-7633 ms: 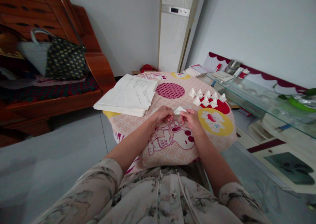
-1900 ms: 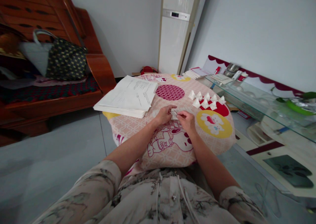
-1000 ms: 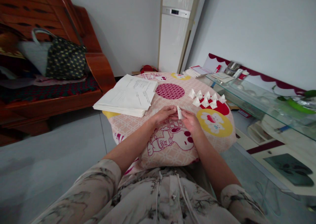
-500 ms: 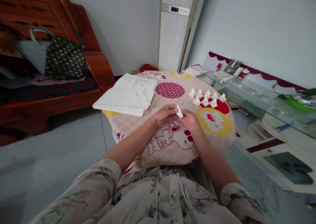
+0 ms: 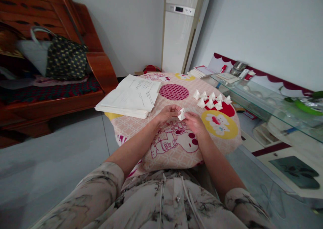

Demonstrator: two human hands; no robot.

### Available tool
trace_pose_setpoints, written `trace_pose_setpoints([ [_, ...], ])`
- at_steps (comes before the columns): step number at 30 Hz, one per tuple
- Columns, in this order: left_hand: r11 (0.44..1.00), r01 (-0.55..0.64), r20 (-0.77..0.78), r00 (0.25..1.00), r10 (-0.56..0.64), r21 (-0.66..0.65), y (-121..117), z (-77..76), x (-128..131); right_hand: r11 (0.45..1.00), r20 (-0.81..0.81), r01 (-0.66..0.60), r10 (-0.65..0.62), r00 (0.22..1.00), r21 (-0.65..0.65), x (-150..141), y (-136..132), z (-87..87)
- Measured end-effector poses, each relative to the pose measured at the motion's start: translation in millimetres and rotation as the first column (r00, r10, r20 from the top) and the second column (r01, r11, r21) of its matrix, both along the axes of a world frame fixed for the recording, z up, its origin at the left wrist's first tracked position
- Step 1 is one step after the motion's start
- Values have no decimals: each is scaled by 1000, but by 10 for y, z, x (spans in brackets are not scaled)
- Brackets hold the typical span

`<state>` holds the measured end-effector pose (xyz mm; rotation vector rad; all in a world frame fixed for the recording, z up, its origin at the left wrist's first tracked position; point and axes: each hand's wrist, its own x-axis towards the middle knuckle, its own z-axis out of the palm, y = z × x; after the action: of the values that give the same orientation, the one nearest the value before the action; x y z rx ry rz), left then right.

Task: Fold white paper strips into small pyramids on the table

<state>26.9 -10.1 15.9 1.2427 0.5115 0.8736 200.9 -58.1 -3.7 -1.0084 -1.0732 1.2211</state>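
Between my two hands, just above the cloth-covered round table point(image 5: 141, 134), is a small folded white paper piece point(image 5: 181, 114), pointed at the top. My left hand point(image 5: 168, 114) pinches its left side with curled fingers. On its other side, my right hand point(image 5: 193, 120) grips the lower right corner with thumb and fingers. Several similar folded paper pieces point(image 5: 210, 103) stand in two rows at the table's right, beyond my right hand. To the left of my hands lies a stack of printed paper sheets point(image 5: 126, 99).
A glass-topped cabinet point(image 5: 267, 104) carrying small items runs along the right. At the left stands a wooden sofa point(image 5: 98, 67) with a dark patterned bag point(image 5: 67, 59) on it. A tall white air conditioner point(image 5: 178, 37) is behind the table.
The folded paper piece has turned between my fingers; it was narrow and slanted and now shows a wider, triangular face. My fingers have shifted slightly around it.
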Motion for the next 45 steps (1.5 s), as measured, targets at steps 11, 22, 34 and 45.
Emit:
trace_pose_setpoints([
  [11,996,65,-172,982,-75,-65,4,-67,-42,998,206,-59,58,977,0,111,-21,2],
  [22,999,-22,-177,984,15,-37,13,-54,-29,993,202,45,-68,977,114,108,-17,41],
  [34,955,-202,-152,959,238,218,22,-69,13,981,170,150,-170,971,123,45,-53,78],
  [45,944,-170,-156,963,220,284,21,-98,37,963,219,197,-236,947,185,65,-18,39],
])
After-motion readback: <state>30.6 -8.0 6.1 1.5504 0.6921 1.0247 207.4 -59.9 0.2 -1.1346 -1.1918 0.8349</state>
